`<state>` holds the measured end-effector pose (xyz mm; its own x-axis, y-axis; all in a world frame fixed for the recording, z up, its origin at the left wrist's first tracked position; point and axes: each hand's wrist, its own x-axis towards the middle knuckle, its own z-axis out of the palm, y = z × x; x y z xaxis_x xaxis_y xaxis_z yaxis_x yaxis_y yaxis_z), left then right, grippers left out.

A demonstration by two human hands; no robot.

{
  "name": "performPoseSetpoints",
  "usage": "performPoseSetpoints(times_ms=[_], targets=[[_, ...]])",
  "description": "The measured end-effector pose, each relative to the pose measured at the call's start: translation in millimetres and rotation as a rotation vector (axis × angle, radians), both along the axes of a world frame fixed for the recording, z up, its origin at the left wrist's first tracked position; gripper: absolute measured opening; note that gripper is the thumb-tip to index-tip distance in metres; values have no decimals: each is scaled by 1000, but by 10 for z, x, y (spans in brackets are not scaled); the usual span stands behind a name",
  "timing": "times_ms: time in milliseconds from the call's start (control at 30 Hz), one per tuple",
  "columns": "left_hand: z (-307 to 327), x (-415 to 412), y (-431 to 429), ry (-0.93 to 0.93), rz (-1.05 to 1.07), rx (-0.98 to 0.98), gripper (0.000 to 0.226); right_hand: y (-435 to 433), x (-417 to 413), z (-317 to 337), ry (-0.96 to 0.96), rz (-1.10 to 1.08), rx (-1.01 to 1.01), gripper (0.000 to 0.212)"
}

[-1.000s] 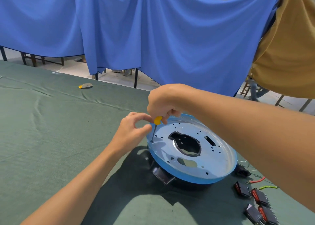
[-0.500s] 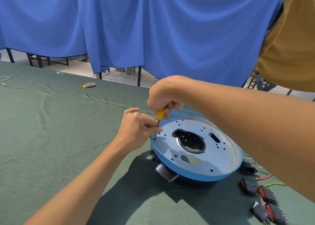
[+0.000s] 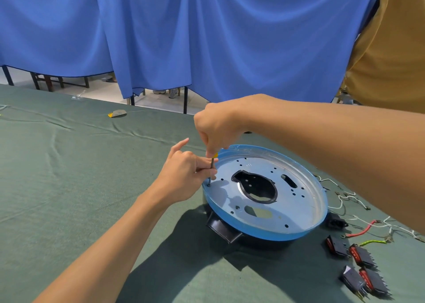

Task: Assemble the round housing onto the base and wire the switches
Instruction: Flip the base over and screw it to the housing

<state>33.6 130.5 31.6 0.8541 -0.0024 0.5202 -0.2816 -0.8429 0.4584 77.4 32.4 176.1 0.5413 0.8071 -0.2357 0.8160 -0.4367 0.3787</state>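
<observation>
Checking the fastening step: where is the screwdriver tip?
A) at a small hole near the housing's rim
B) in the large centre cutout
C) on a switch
A: the screwdriver, gripped by the right hand and pinched by the left hand, meets a rim hole in the round housing.

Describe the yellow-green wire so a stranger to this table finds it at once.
Start at the round blue-rimmed housing on the green tablecloth. Loose wires lie to its right, beside the black rocker switches. The yellow-green wire lies just nearer you than the red wire; all others are white.
</observation>
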Motion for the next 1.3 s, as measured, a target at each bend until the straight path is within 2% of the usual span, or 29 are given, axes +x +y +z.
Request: performPoseSetpoints(times_ms=[100, 200, 333, 400, 467, 567, 633, 767, 867, 967, 1133, 1200, 1300], targets=[[-4, -8, 28, 18, -12, 7, 15, 44, -2, -33, 48, -87, 13, 27], [-33, -6, -11, 0, -18, -90, 8, 98, 1, -44, 105, -287, 8, 21], [-54, 13, -112, -14, 30, -234, 3, 55, 59, -32, 244, -515, 27, 28], [-52, 2, -86, -11, 21, -200, 4, -9, 57, -31, 243, -467, 62, 30], [-45, -5, -51, -17, 17, -115, 9, -84, 24, -12, 214, -331, 143, 30], [-23, 1, -25, -6, -4, -63, 13, -150, -35, 40, 128, -95, 172, 16], [-29, 14, -14, 18, -39, -34, 16, -180, -63, 36, 70, -35, 159, 13], [-72, 14, -40, 4, -38, -18, 13, -178, -45, -27, 72, -115, 198, 34], [-83, 10, -77, -63, 33, -98, 8, -101, -38, -70, 69, -213, 186, 38], [-65, 1, -82, -39, 12, -97, 14, -95, -54, -38, 147, -261, 208, 41], [-35, 22, -37, 47, -28, -16, 20, -173, -76, 41, 64, -81, 145, 12], [-46, 22, -47, 40, -35, -9, 18, -180, -45, -4, 46, -98, 184, 26], [-49, 18, -57, -65, 25, -130, 10, -155, -37, -68, 143, -205, 273, 43]])
